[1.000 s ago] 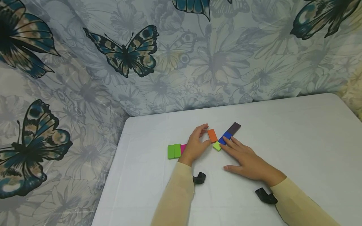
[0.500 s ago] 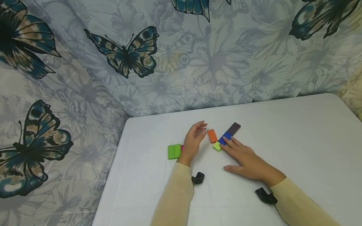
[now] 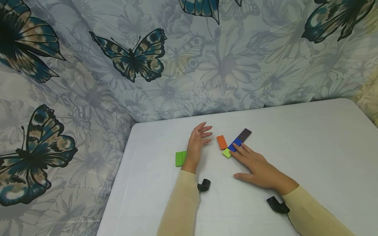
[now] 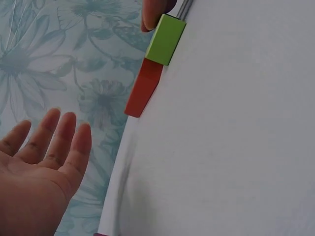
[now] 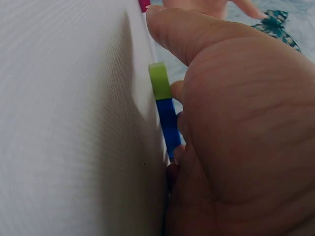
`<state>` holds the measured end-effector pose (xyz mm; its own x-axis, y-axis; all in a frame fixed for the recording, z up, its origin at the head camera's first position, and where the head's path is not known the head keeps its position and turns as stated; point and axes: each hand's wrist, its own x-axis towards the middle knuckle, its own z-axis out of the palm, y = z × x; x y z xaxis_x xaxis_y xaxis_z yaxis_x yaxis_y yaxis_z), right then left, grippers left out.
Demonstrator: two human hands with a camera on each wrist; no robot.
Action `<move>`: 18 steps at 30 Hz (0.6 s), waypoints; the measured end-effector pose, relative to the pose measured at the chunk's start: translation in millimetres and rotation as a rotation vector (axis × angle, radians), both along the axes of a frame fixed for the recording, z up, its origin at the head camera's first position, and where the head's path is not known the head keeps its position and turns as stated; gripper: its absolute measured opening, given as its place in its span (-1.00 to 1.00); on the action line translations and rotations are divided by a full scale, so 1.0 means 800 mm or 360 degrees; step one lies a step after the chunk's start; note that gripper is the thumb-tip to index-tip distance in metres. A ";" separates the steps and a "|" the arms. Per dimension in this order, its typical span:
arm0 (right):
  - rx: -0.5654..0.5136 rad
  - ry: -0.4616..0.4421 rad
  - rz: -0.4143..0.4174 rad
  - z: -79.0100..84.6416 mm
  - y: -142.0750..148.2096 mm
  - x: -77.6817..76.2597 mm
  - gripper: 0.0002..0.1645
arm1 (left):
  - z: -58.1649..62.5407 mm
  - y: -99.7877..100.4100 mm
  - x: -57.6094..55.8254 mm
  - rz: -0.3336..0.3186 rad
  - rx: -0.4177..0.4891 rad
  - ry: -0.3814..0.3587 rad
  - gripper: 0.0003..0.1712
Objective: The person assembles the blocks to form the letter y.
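My left hand (image 3: 195, 147) hovers over the table with relaxed fingers and holds nothing. To its right lies an orange block (image 3: 222, 142), one end close to a small yellow-green block (image 3: 226, 153). My right hand (image 3: 260, 167) is spread, its fingertips resting on a blue block (image 3: 235, 144) and beside the yellow-green one. A dark block (image 3: 244, 134) continues the line past the blue. Two green blocks (image 3: 178, 159) are partly covered by my left wrist. A sliver of a magenta block (image 5: 144, 5) shows in the right wrist view.
All the blocks lie on a white-covered table (image 3: 310, 157). Its far edge runs along a hanging cloth (image 3: 224, 82) printed with butterflies and flowers. Dark wrist mounts (image 3: 204, 185) sit at both cuffs.
My left hand has drawn away leftward from the orange block, turning and opening its fingers. It now hides the magenta block in the head view. The right hand has stayed still.
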<state>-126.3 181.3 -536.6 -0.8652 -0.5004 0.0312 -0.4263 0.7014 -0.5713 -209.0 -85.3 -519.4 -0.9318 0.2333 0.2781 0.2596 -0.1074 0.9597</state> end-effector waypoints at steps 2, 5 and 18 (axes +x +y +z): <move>-0.0005 -0.0005 0.0006 -0.001 0.001 0.000 0.08 | 0.006 -0.005 0.001 0.0011 0.0029 0.0003 -0.18; -0.0011 -0.0026 0.0012 -0.002 0.001 0.000 0.08 | 0.012 -0.014 0.001 0.0032 0.0059 0.0011 -0.13; -0.0041 -0.0006 0.0038 -0.005 0.005 -0.002 0.08 | 0.020 -0.063 0.005 0.0064 0.0033 0.0051 -0.10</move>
